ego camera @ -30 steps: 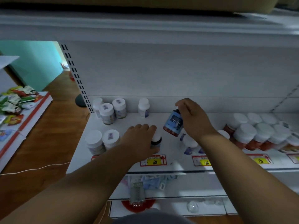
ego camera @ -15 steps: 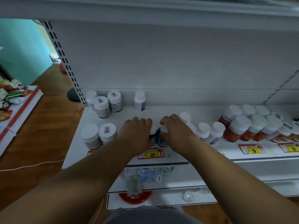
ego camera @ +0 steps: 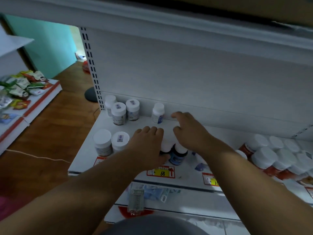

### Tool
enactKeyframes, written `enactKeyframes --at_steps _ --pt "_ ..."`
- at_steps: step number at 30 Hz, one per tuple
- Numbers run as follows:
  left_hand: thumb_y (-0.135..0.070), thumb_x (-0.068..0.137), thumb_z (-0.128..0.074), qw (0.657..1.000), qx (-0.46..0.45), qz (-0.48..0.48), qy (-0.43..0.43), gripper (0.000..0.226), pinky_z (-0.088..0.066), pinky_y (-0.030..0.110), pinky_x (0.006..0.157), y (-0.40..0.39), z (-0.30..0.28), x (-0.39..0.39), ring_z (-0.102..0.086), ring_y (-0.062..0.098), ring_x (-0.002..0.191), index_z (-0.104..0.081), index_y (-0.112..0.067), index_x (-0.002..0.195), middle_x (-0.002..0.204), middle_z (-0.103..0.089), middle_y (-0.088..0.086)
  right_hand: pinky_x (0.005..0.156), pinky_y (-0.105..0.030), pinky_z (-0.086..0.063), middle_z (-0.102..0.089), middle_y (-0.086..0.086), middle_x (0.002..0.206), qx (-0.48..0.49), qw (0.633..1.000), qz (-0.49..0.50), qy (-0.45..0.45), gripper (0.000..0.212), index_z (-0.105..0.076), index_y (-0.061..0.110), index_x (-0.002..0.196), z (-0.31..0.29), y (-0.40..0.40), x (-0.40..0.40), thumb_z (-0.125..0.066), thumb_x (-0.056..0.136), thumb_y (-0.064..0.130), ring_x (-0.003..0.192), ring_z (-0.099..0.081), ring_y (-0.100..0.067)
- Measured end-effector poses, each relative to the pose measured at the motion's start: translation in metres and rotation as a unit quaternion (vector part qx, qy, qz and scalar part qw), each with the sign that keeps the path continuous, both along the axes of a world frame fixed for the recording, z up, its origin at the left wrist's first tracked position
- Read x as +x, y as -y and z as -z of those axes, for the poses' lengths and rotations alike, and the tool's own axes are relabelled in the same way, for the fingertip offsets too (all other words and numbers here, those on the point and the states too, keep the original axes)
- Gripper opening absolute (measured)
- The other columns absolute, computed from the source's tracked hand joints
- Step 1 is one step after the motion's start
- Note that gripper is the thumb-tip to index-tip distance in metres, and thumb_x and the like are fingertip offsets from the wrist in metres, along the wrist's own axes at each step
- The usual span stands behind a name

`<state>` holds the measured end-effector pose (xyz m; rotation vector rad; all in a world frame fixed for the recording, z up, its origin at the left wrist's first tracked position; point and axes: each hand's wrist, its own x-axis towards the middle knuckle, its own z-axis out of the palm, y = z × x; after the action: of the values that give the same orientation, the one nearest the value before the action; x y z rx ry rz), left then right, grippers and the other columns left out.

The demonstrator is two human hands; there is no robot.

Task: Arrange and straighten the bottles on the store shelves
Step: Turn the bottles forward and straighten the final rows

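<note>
Now the blue-labelled bottle (ego camera: pixel 178 155) that the right hand carried in the air a second ago stands upright at the front of the shelf (ego camera: pixel 84 160), just behind the yellow 68 price tag (ego camera: pixel 160 172). It is touching a dark bottle (ego camera: pixel 165 147) on its left. That is one more bottle back in the row, so this placement looks finished.

The left hand (ego camera: pixel 146 146) lies over the dark bottle as it did before, fingers curled loosely down around the cap and the thumb low at the base. How firmly it grips, I cannot tell. Half a second ago the right hand (ego camera: pixel 189 133) covered the blue bottle's cap; now it has let go and lifted, fingers spread and holding nothing, reaching toward the back of the shelf. I judge it is going for the lone white bottle (ego camera: pixel 158 113) standing by the back wall, just left of its fingertips.

The blue-labelled bottle is small and dark-bodied with a white screw cap, its label facing forward.

To the left, two wide white-capped jars (ego camera: pixel 111 141) stand side by side at the front and three more (ego camera: pixel 122 111) at the back corner. To the right, red jars (ego camera: pixel 264 155) crowd together, not in straight lines, so work remains.
</note>
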<state>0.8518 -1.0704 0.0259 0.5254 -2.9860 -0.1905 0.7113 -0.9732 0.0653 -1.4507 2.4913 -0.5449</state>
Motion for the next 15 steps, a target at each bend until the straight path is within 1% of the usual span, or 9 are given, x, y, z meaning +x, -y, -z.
enactKeyframes --at_steps 3,6,8,11,13,15 --pt "-0.068 0.084 -0.046 0.999 0.015 -0.029 -0.027 0.067 -0.039 0.039 0.098 0.007 -0.010 0.009 -0.048 0.023 0.114 -0.043 -0.020 0.130 0.124 -0.054 0.001 0.097 -0.028 -0.036 -0.036 -0.015 0.142 -0.002 1.000 -0.010 -0.014 0.045 -0.040 0.016 0.142 0.001 0.048 -0.028 -0.045 0.097 0.014 0.123 -0.047 -0.028" --pt "-0.063 0.090 -0.042 0.995 0.035 -0.068 -0.063 0.057 -0.040 0.036 0.098 0.017 -0.017 0.019 -0.048 0.021 0.117 -0.045 -0.022 0.130 0.125 -0.055 -0.001 0.102 -0.033 -0.036 -0.034 -0.014 0.144 0.035 0.998 -0.048 -0.020 0.050 -0.040 0.017 0.143 0.013 0.087 -0.043 -0.050 0.094 0.013 0.125 -0.045 -0.031" --pt "-0.061 0.092 -0.040 0.992 0.046 -0.086 -0.074 0.054 -0.040 0.035 0.098 0.022 -0.019 0.024 -0.048 0.020 0.116 -0.046 -0.023 0.129 0.125 -0.056 -0.002 0.096 -0.033 -0.038 -0.038 -0.014 0.136 0.056 0.994 -0.080 -0.039 0.048 -0.046 0.015 0.138 0.024 0.100 -0.046 -0.055 0.090 0.012 0.118 -0.048 -0.032" --pt "-0.060 0.093 -0.040 0.991 0.043 -0.094 -0.081 0.052 -0.038 0.034 0.098 0.025 -0.020 0.027 -0.049 0.019 0.117 -0.046 -0.024 0.130 0.125 -0.056 -0.003 0.086 -0.036 -0.046 -0.045 -0.013 0.121 0.030 0.991 -0.091 -0.091 0.041 -0.054 0.013 0.120 0.034 0.103 -0.048 -0.064 0.080 0.010 0.104 -0.051 -0.031" --pt "-0.058 0.093 -0.041 0.991 0.045 -0.096 -0.086 0.051 -0.037 0.034 0.098 0.027 -0.022 0.028 -0.049 0.019 0.117 -0.047 -0.024 0.130 0.126 -0.057 -0.002 0.082 -0.038 -0.046 -0.048 -0.013 0.116 0.021 0.991 -0.092 -0.099 0.035 -0.055 0.010 0.113 0.035 0.101 -0.048 -0.064 0.079 0.009 0.100 -0.052 -0.032" --pt "-0.057 0.093 -0.042 0.990 0.050 -0.093 -0.092 0.050 -0.039 0.035 0.097 0.027 -0.024 0.026 -0.049 0.020 0.117 -0.047 -0.024 0.130 0.126 -0.057 -0.001 0.078 -0.037 -0.044 -0.052 -0.015 0.110 0.021 0.992 -0.089 -0.082 0.029 -0.054 0.007 0.110 0.033 0.095 -0.048 -0.061 0.082 0.011 0.096 -0.054 -0.032"
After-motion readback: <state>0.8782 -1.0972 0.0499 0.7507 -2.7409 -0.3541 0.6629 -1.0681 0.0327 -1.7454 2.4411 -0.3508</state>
